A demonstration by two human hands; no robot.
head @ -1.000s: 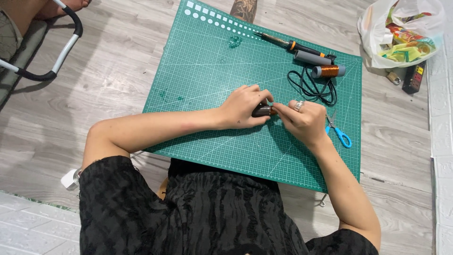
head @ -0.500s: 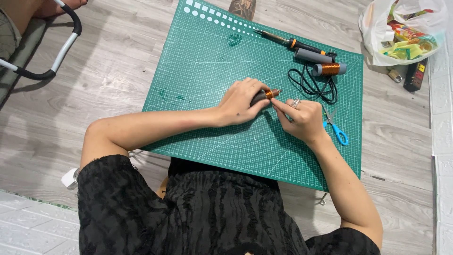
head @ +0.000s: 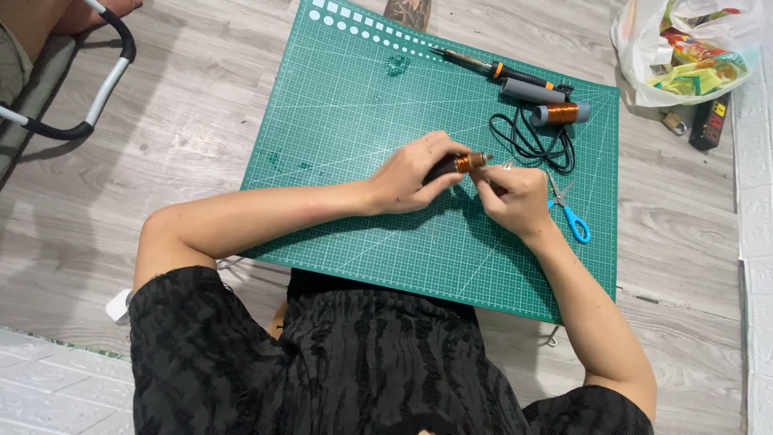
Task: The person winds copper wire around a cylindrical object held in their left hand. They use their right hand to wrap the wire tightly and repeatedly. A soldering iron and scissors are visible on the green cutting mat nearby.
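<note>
Lifted clear of the green cutting mat since a second ago, copper-wound coil pinched in left hand fingers; right hand curled just beside its tip, grip unclear.

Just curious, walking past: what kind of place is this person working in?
Likely a home hobby spot on the floor: a green cutting mat lies on wood-look flooring, with a soldering iron, blue scissors and a copper wire spool.
</note>
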